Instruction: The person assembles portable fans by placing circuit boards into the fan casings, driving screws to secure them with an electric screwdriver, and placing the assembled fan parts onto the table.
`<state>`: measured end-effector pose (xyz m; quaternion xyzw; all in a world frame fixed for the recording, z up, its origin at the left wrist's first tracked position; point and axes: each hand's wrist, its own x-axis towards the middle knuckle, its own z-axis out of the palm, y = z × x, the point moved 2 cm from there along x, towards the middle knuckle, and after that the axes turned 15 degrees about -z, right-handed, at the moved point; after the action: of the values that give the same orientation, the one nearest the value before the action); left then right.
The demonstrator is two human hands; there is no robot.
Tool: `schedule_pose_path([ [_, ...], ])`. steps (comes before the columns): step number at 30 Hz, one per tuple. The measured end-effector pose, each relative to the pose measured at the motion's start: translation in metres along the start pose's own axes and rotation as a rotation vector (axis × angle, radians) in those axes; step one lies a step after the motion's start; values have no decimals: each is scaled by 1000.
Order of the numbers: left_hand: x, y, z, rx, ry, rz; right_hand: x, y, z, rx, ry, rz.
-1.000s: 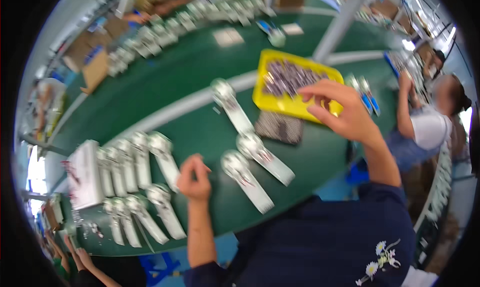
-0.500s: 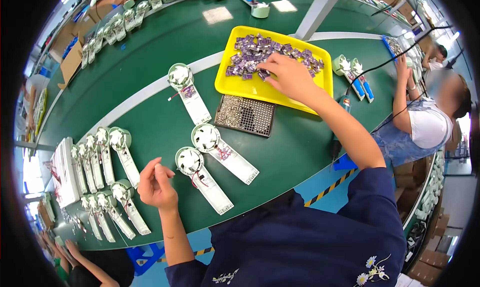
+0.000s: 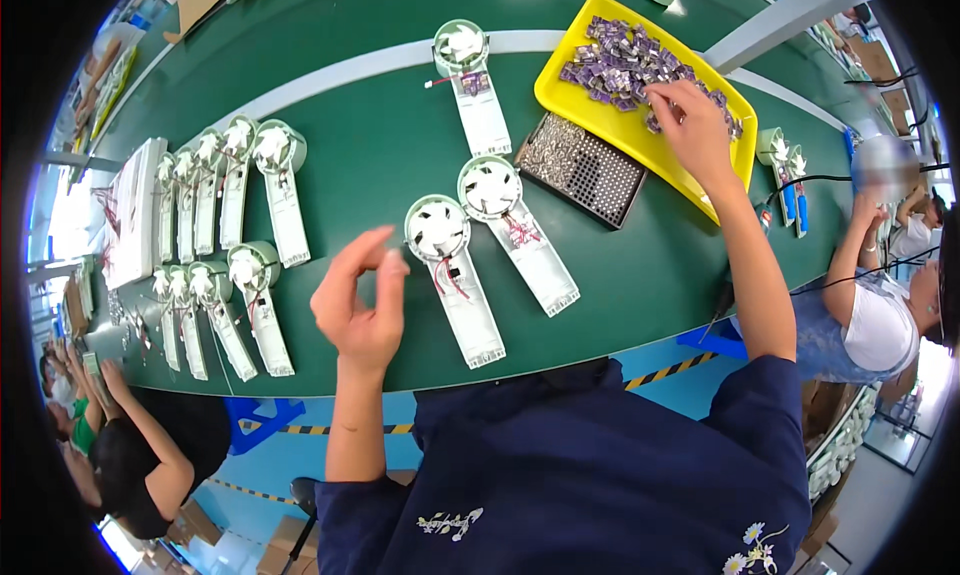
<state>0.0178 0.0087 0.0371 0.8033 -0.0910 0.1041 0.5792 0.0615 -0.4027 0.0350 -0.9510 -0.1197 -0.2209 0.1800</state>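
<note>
My right hand [image 3: 692,135] is over the yellow tray [image 3: 716,197], its thumb and forefinger apart at the edge of a heap of small purple circuit boards [image 3: 625,60]. No board shows clearly in its grasp. My left hand [image 3: 360,305] hovers above the bench front with fingers curled and thumb apart, holding nothing visible. To its right lie two pale handheld-fan halves, the nearer fan [image 3: 458,285] and another fan [image 3: 520,235], with white blades and red wires. Farther back, a third fan [image 3: 472,85] has a purple board in its handle.
A black perforated screw tray [image 3: 583,170] adjoins the yellow tray. Several fan halves [image 3: 280,190] stand in two rows at left, beside a white stack [image 3: 133,215]. Two fans with blue batteries [image 3: 790,200] lie at right, near a corded electric screwdriver [image 3: 764,218]. Co-workers sit on both sides.
My view has shifted, so the bench things sit higher and the yellow tray farther right. My right hand stays at the circuit boards; my left thumb and forefinger are more spread.
</note>
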Motion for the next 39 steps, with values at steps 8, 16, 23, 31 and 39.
schedule_pose_path([
  [8, -17, 19, 2, 291, -371, -61, -5, -1, -18, 248, -205, -27],
  [16, -18, 5, 21, 301, -283, -14, -20, 4, -26, 176, -294, 64],
  [23, -22, -1, 18, 112, -224, -129, -18, 2, -6, -146, -302, 57],
  [31, -40, -20, 23, -259, -163, -491, -40, -26, -36, 664, 177, 324],
  [39, -32, -22, 13, -411, -175, -625, -71, -197, 29, 1327, 70, 538],
])
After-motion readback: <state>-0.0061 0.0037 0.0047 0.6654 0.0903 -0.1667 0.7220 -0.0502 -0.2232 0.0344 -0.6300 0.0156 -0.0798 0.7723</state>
